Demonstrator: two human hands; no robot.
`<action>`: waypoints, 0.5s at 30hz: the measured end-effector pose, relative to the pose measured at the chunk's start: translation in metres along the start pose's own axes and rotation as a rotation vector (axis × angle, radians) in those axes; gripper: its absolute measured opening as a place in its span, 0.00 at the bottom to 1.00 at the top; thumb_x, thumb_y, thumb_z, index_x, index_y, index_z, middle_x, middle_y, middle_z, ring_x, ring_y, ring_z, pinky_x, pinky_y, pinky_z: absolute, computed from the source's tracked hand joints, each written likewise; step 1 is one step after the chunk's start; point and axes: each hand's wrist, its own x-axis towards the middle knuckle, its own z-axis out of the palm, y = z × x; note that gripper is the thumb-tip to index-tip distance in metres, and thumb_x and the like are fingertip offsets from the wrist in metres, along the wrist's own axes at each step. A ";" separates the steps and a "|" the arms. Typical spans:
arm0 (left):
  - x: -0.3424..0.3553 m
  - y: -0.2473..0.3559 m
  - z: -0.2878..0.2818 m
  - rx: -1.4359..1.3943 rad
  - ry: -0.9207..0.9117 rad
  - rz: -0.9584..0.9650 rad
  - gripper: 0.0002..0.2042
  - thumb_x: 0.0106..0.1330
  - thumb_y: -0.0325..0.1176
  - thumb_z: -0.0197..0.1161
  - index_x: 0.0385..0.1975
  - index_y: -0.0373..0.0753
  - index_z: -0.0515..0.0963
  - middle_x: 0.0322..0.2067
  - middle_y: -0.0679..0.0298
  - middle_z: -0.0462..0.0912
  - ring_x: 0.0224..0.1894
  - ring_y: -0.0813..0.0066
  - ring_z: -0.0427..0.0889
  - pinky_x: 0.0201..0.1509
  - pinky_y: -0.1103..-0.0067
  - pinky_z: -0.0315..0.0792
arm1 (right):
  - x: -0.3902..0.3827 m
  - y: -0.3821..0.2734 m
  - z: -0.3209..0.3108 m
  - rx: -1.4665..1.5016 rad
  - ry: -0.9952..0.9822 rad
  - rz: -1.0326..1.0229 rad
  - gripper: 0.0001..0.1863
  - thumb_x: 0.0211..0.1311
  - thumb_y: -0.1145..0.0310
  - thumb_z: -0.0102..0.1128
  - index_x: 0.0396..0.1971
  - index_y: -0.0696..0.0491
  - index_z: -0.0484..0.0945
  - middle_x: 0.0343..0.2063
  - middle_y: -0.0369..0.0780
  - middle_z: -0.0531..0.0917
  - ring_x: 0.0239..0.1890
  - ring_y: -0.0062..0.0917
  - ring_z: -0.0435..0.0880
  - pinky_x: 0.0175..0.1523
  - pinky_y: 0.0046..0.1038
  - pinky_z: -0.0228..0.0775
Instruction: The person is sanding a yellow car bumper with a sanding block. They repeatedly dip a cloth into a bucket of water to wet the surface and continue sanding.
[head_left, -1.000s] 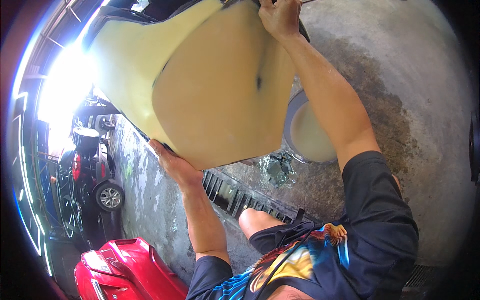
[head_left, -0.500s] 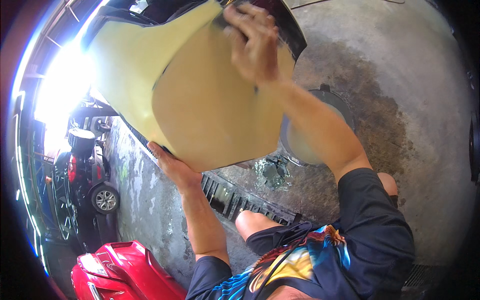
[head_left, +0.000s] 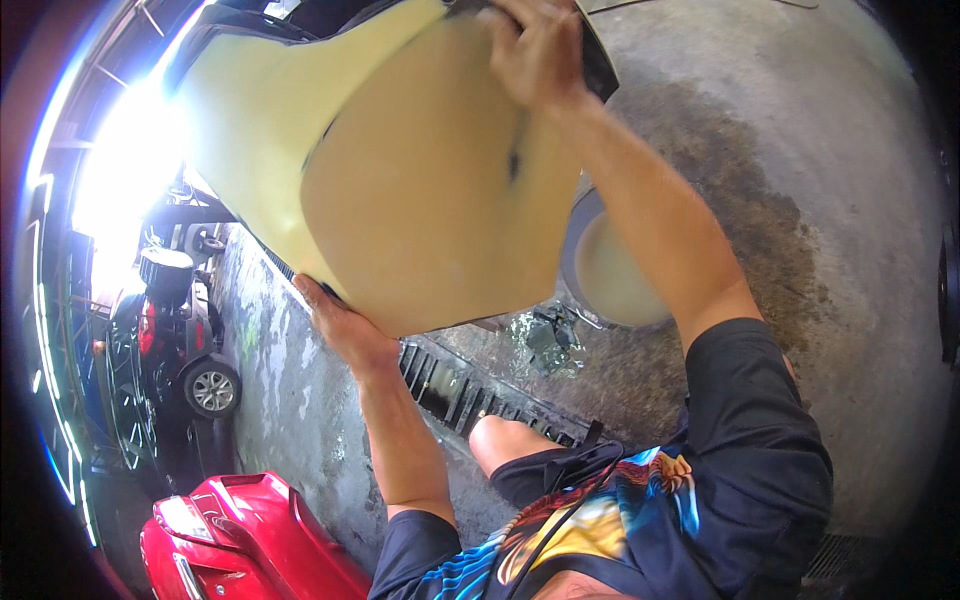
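Note:
A large vehicle body panel [head_left: 420, 190], matte yellow with a tan middle area, stands tilted in front of me. My left hand [head_left: 345, 325] grips its lower left edge, thumb on the outer face and fingers hidden behind. Against the upper right of the face rests my right hand [head_left: 540, 55], its fingers bent and pressed toward the surface near the dark edge. What lies under those fingers is hidden, and motion blurs them slightly. A small dark patch shows on the panel below this hand.
A round tub [head_left: 615, 265] of cloudy liquid stands behind my right forearm. On the wet floor lie a dark crumpled thing [head_left: 555, 340] and a drain grate [head_left: 460, 390]. A glossy red vehicle part [head_left: 250, 535] sits lower left, with a dark car [head_left: 165, 380] beyond it.
My right hand has slid up and to the right across the panel, uncovering more of the dark patch. The left hand keeps its grip, and the panel has shifted slightly.

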 end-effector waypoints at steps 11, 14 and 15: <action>0.001 -0.002 0.001 0.046 -0.003 0.050 0.33 0.83 0.58 0.44 0.69 0.31 0.66 0.63 0.59 0.75 0.63 0.70 0.75 0.65 0.73 0.72 | 0.006 0.004 -0.003 0.017 -0.030 0.045 0.18 0.61 0.74 0.65 0.52 0.58 0.85 0.51 0.50 0.85 0.56 0.47 0.80 0.65 0.44 0.68; 0.001 -0.003 0.001 0.083 0.018 0.049 0.33 0.83 0.59 0.44 0.68 0.31 0.67 0.63 0.58 0.76 0.62 0.69 0.76 0.65 0.73 0.72 | 0.007 0.008 -0.006 -0.062 0.018 0.077 0.18 0.62 0.73 0.64 0.53 0.58 0.85 0.52 0.50 0.84 0.56 0.47 0.80 0.63 0.46 0.69; 0.001 -0.004 0.001 0.063 0.046 0.025 0.33 0.83 0.59 0.44 0.68 0.31 0.67 0.62 0.58 0.76 0.62 0.69 0.76 0.65 0.73 0.72 | 0.005 0.008 -0.008 -0.076 -0.009 0.033 0.19 0.62 0.72 0.64 0.54 0.57 0.85 0.54 0.50 0.83 0.56 0.47 0.80 0.63 0.47 0.69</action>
